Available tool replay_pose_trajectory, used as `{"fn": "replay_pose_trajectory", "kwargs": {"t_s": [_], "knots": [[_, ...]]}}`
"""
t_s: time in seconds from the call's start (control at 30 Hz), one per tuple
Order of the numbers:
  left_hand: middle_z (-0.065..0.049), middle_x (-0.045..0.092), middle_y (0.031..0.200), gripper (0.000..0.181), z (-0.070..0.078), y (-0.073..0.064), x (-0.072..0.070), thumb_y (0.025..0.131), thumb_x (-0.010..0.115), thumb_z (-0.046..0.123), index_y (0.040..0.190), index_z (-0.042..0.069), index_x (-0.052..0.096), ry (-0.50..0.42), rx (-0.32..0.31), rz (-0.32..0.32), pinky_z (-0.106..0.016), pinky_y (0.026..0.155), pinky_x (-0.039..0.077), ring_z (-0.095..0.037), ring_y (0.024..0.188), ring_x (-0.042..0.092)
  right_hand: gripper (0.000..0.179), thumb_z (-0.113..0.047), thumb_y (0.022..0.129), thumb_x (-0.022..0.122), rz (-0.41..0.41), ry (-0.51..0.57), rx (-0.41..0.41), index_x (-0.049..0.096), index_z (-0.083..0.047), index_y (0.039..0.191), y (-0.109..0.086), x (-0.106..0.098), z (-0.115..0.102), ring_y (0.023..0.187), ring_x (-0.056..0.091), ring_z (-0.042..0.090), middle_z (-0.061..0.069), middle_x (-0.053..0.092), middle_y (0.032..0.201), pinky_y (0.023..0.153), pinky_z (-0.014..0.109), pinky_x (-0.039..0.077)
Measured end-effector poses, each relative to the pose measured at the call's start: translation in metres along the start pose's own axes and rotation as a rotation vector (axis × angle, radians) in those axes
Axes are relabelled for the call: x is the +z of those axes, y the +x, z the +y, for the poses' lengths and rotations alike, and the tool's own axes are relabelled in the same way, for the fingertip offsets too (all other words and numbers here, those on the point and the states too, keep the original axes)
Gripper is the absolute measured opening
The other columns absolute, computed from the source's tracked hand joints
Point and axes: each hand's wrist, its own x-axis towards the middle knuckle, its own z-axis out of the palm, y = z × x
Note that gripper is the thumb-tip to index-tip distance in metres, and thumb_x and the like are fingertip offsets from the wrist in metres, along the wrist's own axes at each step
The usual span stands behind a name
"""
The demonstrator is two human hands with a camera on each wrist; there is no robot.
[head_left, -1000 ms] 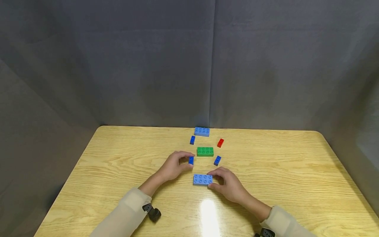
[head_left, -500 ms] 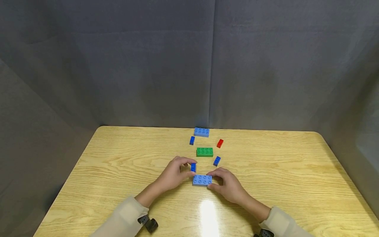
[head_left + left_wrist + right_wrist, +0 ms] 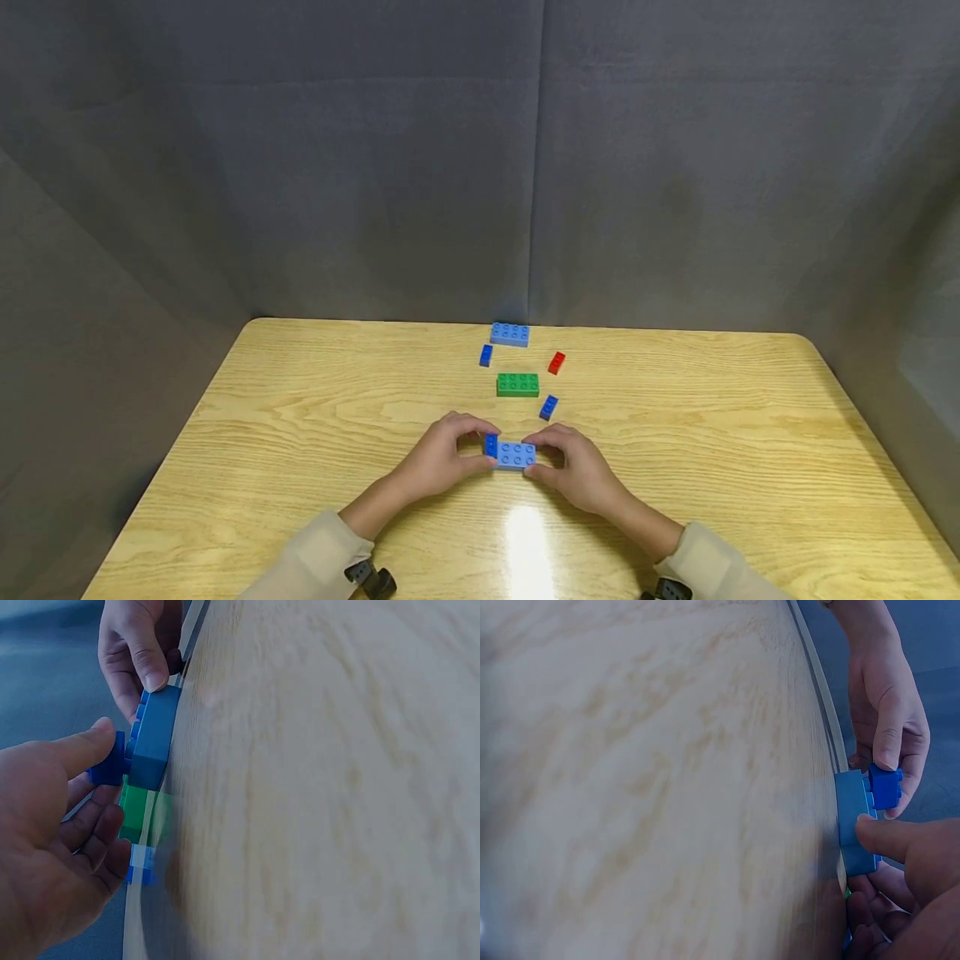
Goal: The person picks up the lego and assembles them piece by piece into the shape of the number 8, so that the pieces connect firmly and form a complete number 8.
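Between thumb and fingers my left hand [image 3: 442,457] pinches a small dark blue brick [image 3: 491,445]. That brick is right at the studs on the left end of a larger light blue brick [image 3: 517,455], as the left wrist view shows from the side. My right hand [image 3: 579,468] grips the light blue brick by its right end, thumb on the near side and fingers on the far side. In the right wrist view the small dark blue brick [image 3: 886,787] overlaps the stud tops of the light blue brick [image 3: 853,821], which stands on the table.
Behind the hands lie a green brick [image 3: 517,385], a small dark blue brick [image 3: 549,407], a red brick [image 3: 557,362], another small blue brick [image 3: 486,356] and a light blue brick [image 3: 509,335] near the far edge of the wooden table [image 3: 337,375]. A grey curtain [image 3: 390,183] hangs behind.
My left hand has brought the small dark blue brick toward me, from beside the green brick to over the light blue brick's left end. My right hand has kept its grip in place.
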Motion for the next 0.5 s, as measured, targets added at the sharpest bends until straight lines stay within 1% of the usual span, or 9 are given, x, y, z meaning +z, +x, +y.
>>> {"fn": "replay_pose_trajectory", "kwargs": {"t_s": [0.07,0.23,0.5], "knots": [[0.011,0.063,0.107,0.036,-0.0007,0.0001,0.0006,0.079,0.077,0.024,0.112,0.015,0.067,0.003,0.005,-0.003,-0.032,0.082,0.048,-0.015,0.095,0.055,0.028,-0.016,0.076,0.079,-0.001,0.002,0.006,0.069,-0.02,0.102,0.0003,0.0002,0.0001,0.097,0.057,0.011,-0.014,0.061,0.095,0.089,0.037,0.046],[0.012,0.062,0.103,0.036,-0.0016,0.0007,0.0017,0.078,0.077,0.026,0.112,0.015,0.067,0.015,-0.005,-0.005,-0.03,0.082,0.048,-0.013,0.094,0.055,0.028,-0.016,0.075,0.079,-0.003,0.004,0.01,0.07,-0.02,0.101,0.0001,0.0008,0.0001,0.098,0.057,0.012,-0.013,0.062,0.095,0.09,0.038,0.046],[0.01,0.06,0.091,0.035,-0.0009,0.0032,0.0031,0.079,0.076,0.026,0.112,0.015,0.067,-0.001,-0.009,-0.022,-0.028,0.07,0.046,-0.017,0.083,0.053,0.028,-0.015,0.075,0.079,-0.001,0.014,-0.005,0.07,-0.02,0.101,0.0006,-0.0005,0.0017,0.096,0.058,0.011,-0.014,0.061,0.094,0.088,0.037,0.047]]}}
